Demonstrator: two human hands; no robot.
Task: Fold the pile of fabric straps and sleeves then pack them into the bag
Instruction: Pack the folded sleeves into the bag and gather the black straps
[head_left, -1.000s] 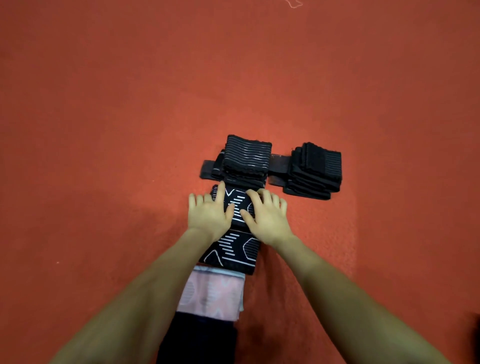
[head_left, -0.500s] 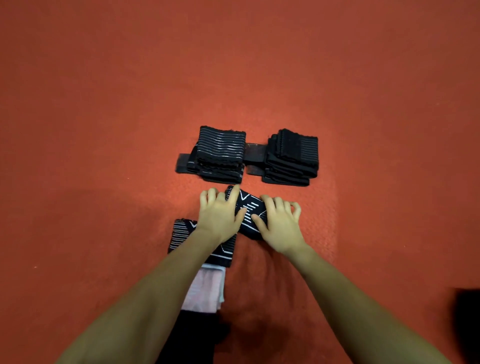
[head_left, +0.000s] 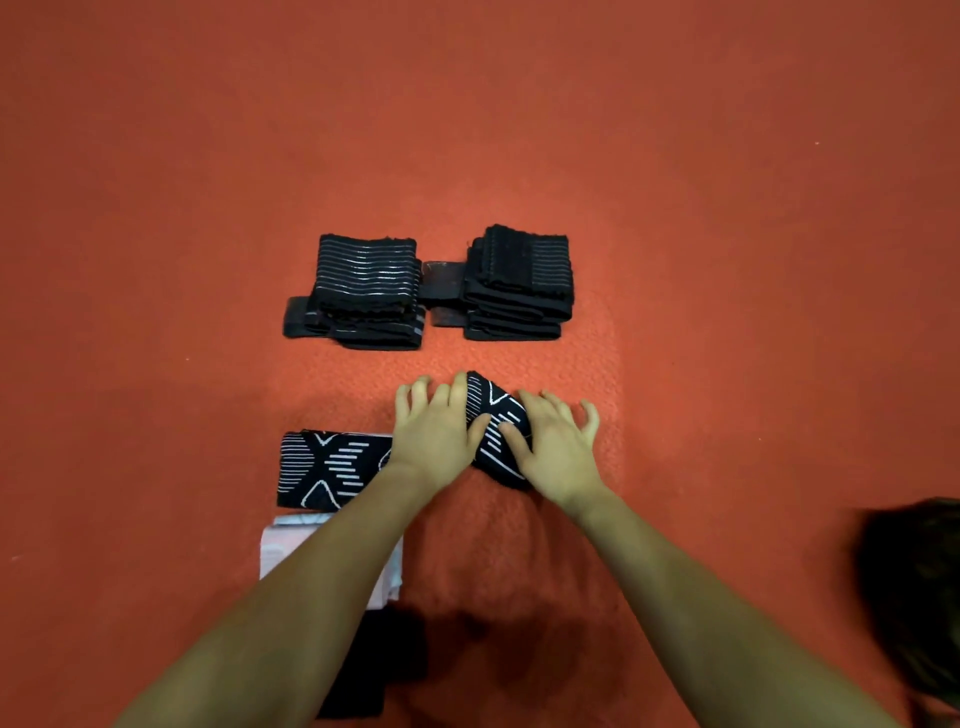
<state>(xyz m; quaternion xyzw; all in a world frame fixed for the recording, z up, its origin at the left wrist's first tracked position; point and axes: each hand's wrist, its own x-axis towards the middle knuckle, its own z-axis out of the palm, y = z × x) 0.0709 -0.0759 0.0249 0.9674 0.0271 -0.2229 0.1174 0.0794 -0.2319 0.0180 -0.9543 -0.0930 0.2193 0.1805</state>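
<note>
Both hands, left hand (head_left: 436, 441) and right hand (head_left: 558, 452), are pressing with spread, slightly bent fingers on a folded black sleeve with white lines (head_left: 496, 434), lying on the red carpet floor (head_left: 727, 260) near two stacks of folded black straps (head_left: 369, 291).

patterned black sleeve (head_left: 496, 431), folded, on floor

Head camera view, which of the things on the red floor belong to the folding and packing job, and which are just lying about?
Part of the job:
- patterned sleeve under left hand and right hand
- second patterned sleeve
- pink fabric
- plain black fabric
- two folded stacks

Just lying about:
- dark blurred shape, unidentifiable
</note>
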